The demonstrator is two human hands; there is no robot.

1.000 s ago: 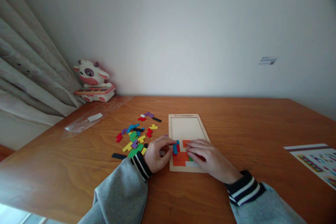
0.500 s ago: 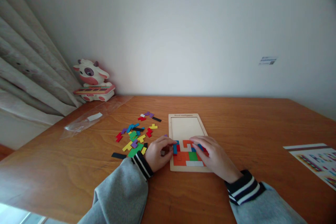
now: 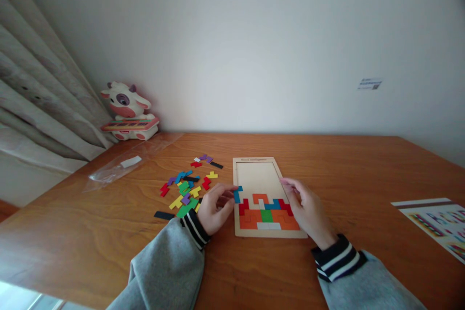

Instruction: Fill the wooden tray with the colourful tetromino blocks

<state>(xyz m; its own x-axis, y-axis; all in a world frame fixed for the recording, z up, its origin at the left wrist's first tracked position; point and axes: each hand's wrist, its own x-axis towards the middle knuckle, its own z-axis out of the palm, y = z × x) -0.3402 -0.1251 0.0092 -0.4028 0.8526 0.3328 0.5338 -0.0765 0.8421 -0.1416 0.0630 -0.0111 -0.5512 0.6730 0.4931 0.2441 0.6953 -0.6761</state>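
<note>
A pale wooden puzzle tray (image 3: pixel 257 174) lies on the table before me. Its near rows are filled with orange, red, blue, green and white block pieces (image 3: pixel 267 213); the far half is bare. My left hand (image 3: pixel 214 208) rests at the tray's left edge, fingers curled, fingertips pinching a blue piece (image 3: pixel 237 195) at the tray's left rim. My right hand (image 3: pixel 308 210) lies along the tray's right edge, fingers together and touching the rim, with nothing visible in it. A heap of loose coloured pieces (image 3: pixel 187 189) sits just left of my left hand.
A cow-shaped toy (image 3: pixel 127 111) stands at the back left by the curtain (image 3: pixel 39 106). A clear plastic bag (image 3: pixel 119 167) lies near it. A printed sheet (image 3: pixel 436 223) lies at the right edge. A black piece (image 3: pixel 164 215) lies apart from the heap.
My right hand slid off the placed pieces to the tray's right edge, uncovering the filled rows. My left hand stayed at the left edge, where the blue piece shifted slightly outward.
</note>
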